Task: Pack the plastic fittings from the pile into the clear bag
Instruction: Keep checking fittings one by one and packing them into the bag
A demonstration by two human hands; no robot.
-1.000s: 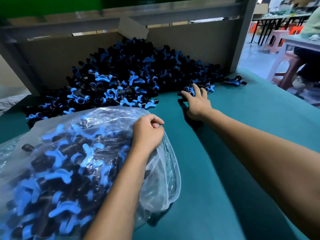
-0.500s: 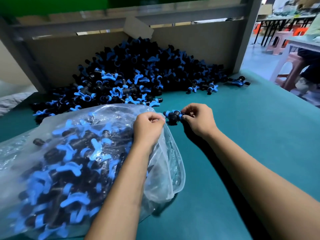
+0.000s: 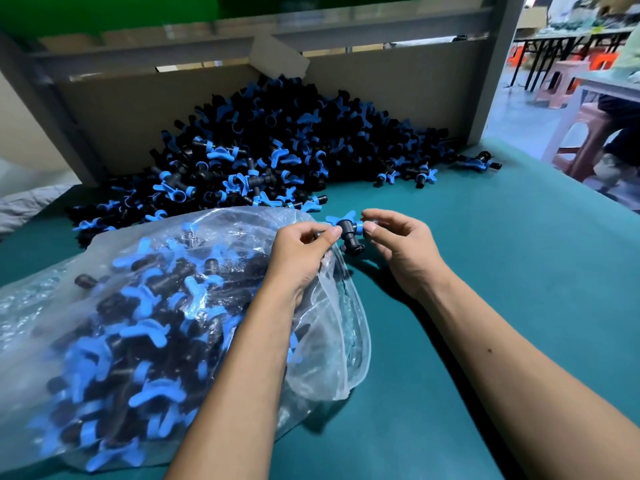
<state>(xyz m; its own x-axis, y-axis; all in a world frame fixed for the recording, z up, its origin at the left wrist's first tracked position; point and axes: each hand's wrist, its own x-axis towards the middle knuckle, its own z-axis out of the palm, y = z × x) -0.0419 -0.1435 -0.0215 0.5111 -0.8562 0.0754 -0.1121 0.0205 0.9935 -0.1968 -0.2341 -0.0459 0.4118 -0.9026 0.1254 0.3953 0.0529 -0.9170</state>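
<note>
Both hands, left hand [image 3: 300, 251] and right hand [image 3: 401, 247], pinch one fitting [image 3: 347, 232] at the bag [image 3: 166, 306] mouth; open desk [image 3: 502, 271] lies at three o'clock.

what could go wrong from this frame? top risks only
1. Both hands, left hand and right hand, hold one fitting only by fingertips, outside the clear bag; a slip would likely drop it on the green table.
2. The left hand also grips the bag's edge, so the mouth looks partly collapsed and the fitting's blue wings may snag on it.
3. The bag looks full and lies on its side; fittings could spill out of the mouth.
</note>
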